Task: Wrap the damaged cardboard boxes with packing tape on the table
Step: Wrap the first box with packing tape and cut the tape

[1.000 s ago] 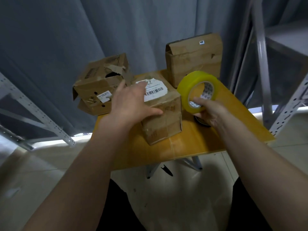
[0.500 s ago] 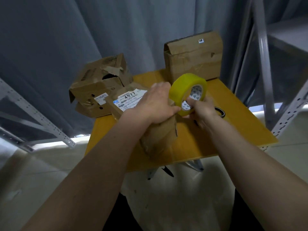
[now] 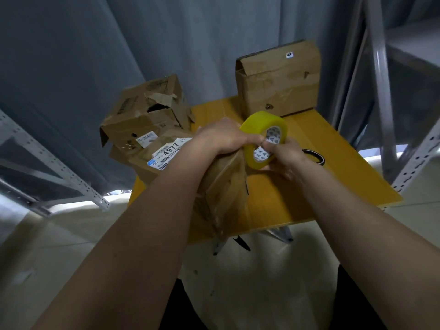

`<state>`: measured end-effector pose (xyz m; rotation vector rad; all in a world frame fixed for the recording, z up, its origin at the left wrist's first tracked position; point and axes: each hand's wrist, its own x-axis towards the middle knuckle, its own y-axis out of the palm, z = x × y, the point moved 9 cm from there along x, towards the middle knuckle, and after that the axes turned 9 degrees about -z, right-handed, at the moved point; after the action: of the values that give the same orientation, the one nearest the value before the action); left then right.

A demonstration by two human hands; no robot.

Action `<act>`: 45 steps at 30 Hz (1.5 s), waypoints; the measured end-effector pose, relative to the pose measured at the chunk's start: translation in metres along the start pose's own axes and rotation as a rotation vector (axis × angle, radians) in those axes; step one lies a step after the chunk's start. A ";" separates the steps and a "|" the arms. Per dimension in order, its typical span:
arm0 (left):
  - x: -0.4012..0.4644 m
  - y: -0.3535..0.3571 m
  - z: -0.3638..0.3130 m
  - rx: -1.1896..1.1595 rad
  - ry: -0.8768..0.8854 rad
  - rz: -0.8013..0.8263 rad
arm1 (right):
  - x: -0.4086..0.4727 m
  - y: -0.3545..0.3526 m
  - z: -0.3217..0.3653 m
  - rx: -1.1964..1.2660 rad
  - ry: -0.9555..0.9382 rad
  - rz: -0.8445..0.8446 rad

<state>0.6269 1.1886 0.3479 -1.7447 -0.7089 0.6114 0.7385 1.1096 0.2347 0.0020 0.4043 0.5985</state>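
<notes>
Both hands are busy: my left hand (image 3: 223, 136) is gripping the box (image 3: 221, 184), my right hand (image 3: 283, 158) is holding the tape roll (image 3: 263, 139). Tape might be sticking crooked if the tilted box slips.

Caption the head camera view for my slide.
Both hands bring yellow tape roll to labelled box on table.

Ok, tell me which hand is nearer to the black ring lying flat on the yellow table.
Right. The right hand grips the yellow tape roll just beside the black ring; the left hand sits farther away, holding the labelled cardboard box.
</notes>
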 end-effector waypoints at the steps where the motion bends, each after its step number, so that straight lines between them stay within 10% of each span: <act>1: 0.000 0.000 -0.002 -0.040 0.009 0.006 | 0.001 -0.001 0.003 -0.045 -0.020 -0.001; 8: -0.002 -0.002 0.010 -0.425 -0.029 -0.092 | 0.000 -0.050 0.046 -0.816 -0.451 -0.391; 17: -0.002 0.002 0.010 -0.545 -0.027 -0.063 | -0.012 -0.047 0.010 -1.502 -0.468 -0.188; 29: -0.008 -0.012 0.003 -0.860 0.009 -0.066 | -0.049 -0.101 -0.006 -0.251 0.027 0.469; 45: -0.014 -0.018 0.001 -0.995 0.009 -0.072 | -0.076 -0.041 0.025 -0.547 -0.147 0.686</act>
<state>0.6134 1.1828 0.3652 -2.5977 -1.1815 0.1781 0.7131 1.0368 0.2809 -0.3484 0.0747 1.3642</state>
